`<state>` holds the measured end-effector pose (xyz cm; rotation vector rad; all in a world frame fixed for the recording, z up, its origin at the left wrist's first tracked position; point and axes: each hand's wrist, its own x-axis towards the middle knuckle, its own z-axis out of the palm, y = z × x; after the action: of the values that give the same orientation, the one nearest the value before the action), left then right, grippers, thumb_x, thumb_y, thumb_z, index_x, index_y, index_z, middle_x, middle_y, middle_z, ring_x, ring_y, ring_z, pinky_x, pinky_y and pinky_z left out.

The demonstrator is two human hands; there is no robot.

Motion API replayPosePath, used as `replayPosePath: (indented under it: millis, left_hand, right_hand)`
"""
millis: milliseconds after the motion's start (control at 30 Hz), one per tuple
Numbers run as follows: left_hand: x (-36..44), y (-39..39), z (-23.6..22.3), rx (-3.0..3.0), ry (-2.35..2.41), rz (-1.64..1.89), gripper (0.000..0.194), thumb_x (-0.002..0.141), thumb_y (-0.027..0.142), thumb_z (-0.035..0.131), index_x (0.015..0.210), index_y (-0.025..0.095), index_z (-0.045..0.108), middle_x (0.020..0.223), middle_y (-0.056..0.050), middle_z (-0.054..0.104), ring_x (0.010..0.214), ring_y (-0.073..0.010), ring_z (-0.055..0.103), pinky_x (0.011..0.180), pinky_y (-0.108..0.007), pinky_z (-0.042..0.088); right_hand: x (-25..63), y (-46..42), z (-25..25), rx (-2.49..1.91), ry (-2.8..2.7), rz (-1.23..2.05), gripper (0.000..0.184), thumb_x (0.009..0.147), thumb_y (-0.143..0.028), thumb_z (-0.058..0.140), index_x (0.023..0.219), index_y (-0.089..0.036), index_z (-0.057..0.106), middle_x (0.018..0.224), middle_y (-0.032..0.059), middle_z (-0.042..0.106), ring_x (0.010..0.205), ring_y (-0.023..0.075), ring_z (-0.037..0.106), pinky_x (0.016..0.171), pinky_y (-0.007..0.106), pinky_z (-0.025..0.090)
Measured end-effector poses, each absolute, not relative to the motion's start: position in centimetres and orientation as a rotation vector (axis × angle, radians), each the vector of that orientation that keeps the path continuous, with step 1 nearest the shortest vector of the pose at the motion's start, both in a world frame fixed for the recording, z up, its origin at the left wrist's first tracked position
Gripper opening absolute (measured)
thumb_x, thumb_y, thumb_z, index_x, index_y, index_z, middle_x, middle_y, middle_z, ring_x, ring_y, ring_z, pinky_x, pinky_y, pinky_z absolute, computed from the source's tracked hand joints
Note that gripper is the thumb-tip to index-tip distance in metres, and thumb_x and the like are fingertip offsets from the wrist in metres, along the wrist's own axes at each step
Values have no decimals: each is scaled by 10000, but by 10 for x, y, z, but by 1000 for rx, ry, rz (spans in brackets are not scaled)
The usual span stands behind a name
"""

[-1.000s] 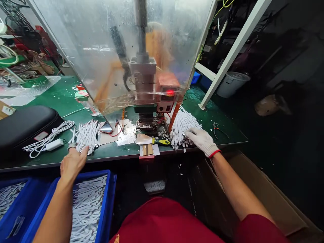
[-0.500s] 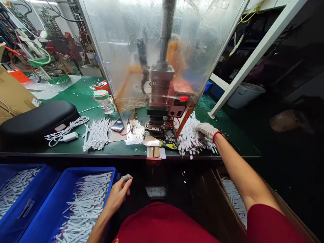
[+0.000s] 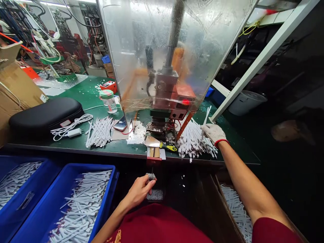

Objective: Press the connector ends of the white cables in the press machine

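My right hand (image 3: 213, 132), in a white glove with a red cuff, pinches a white strip (image 3: 206, 117) that sticks up from the pile of white strips (image 3: 193, 141) right of the press. My bare left hand (image 3: 140, 191) hangs below the bench edge, fingers curled, a grey wrapped fingertip raised beside a grey pad (image 3: 155, 194). The press (image 3: 163, 98) stands behind a clear plastic guard (image 3: 162, 40) at the middle of the green bench (image 3: 83, 94). A second bunch of white strips (image 3: 100, 131) lies left of the press.
Blue bins (image 3: 58, 206) full of white strips stand at lower left; a cardboard box (image 3: 235, 209) with strips is at lower right. A black case (image 3: 45, 114), white charger cable (image 3: 69, 127), phone (image 3: 120, 125), jar (image 3: 109, 100) and yellow-handled scraper (image 3: 162, 145) lie on the bench.
My left hand left the strips on the bench and dropped below the edge, then moved right to the grey pad. My right hand lifted one strip from the right pile.
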<state>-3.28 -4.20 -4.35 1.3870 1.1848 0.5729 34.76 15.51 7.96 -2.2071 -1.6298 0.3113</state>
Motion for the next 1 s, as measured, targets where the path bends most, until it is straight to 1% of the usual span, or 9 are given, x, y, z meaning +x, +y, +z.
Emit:
replayPosePath:
  millis: [67, 133, 167, 300, 400, 467, 633, 767, 1000]
  left_hand:
    - [-31, -43, -41, 1321, 1129, 577, 503, 891, 571, 475, 1058, 124, 633, 599, 9, 589, 427, -90, 473, 424, -191, 327]
    - [-28, -43, -34, 1225, 1049, 588, 507, 887, 570, 489, 1088, 121, 611, 607, 12, 590, 423, -79, 473, 417, -181, 332]
    - [-24, -42, -29, 1172, 1009, 601, 515, 884, 571, 498, 1114, 122, 598, 614, 12, 593, 422, -76, 481, 414, -177, 342]
    - [-6, -37, -8, 1032, 875, 711, 566, 852, 550, 575, 1230, 132, 529, 711, -15, 644, 482, -95, 575, 441, -185, 425]
    - [2, -33, 1, 991, 861, 785, 481, 825, 541, 619, 1030, 108, 578, 753, -48, 669, 526, -111, 617, 474, -204, 471]
    - [2, -33, 2, 965, 901, 822, 446, 816, 545, 628, 875, 106, 572, 727, -56, 669, 517, -110, 617, 480, -209, 478]
    - [-9, -35, -5, 925, 983, 905, 470, 809, 546, 637, 973, 111, 567, 658, -18, 654, 479, -119, 614, 455, -211, 470]
    - [-18, -39, -9, 1052, 1104, 868, 442, 843, 564, 582, 807, 123, 588, 525, 23, 569, 390, -76, 516, 396, -176, 386]
    - [-32, -46, -12, 1170, 1123, 799, 423, 875, 519, 557, 828, 106, 639, 602, -16, 622, 472, -92, 569, 457, -191, 454]
  right_hand:
    - [334, 139, 96, -2199, -1561, 101, 365, 861, -462, 500, 748, -169, 686, 769, 93, 671, 732, 211, 592, 622, 298, 392]
    - [310, 115, 106, -2056, -1452, 108, 385, 867, -500, 507, 747, -181, 685, 794, 93, 675, 750, 219, 589, 637, 306, 406]
    - [295, 100, 108, -1938, -1423, 229, 394, 860, -527, 527, 745, -183, 683, 780, 89, 675, 726, 210, 590, 629, 300, 419]
    - [223, 46, 91, -1442, -1376, 1135, 408, 809, -577, 623, 770, -174, 672, 697, 72, 677, 588, 166, 591, 556, 268, 468]
    - [183, 27, 70, -1350, -1364, 1384, 406, 799, -560, 650, 713, -163, 643, 615, 48, 650, 525, 136, 573, 502, 235, 465]
    - [169, 22, 59, -1348, -1376, 1407, 402, 812, -551, 639, 705, -163, 629, 603, 36, 644, 511, 123, 567, 485, 219, 465]
    - [153, 18, 45, -1344, -1540, 1397, 409, 857, -544, 582, 715, -166, 644, 630, 31, 655, 515, 116, 572, 483, 210, 475]
    - [144, 14, 41, -1392, -1567, 1406, 407, 845, -549, 596, 714, -168, 656, 612, 29, 641, 521, 127, 584, 474, 211, 477]
    - [141, 14, 44, -1423, -1487, 1447, 395, 821, -554, 623, 779, -164, 666, 623, 26, 638, 534, 129, 581, 488, 217, 502]
